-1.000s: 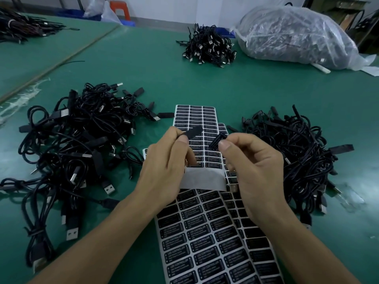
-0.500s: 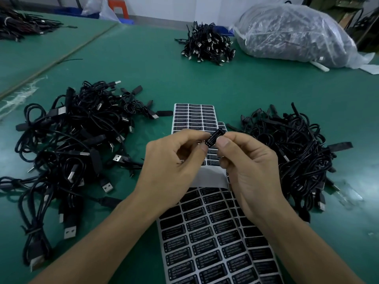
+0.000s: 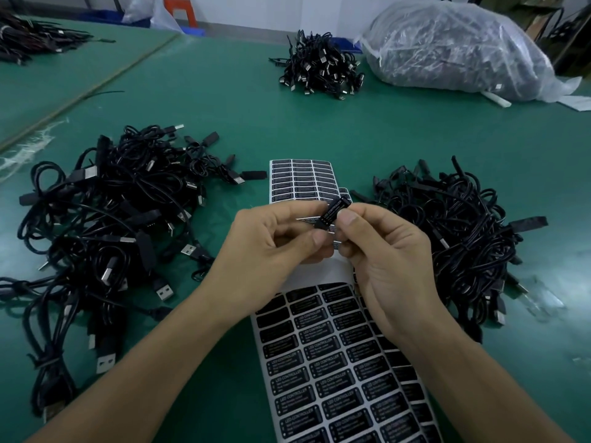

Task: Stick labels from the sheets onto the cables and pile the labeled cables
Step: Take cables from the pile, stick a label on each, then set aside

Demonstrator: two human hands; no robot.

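Change: label (image 3: 331, 215) moved from my left hand (image 3: 271, 247) onto the cable module (image 3: 341, 202).
Hands: right hand (image 3: 393, 260) and left both pinch it.
Next: piling, I judge.

Even overhead light, soft shadows under the cables; slight motion softness, wide-angle bowing at the edges, faint sheen on the counter (image 3: 399, 129).

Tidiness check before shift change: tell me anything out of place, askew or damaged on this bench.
Nothing looks damaged. Minor oddities: crumpled clear film lies on the table beside the right cable pile, and a lone thin black strand lies far left, apart from any pile. The left hand and right hand pinch a cable block.
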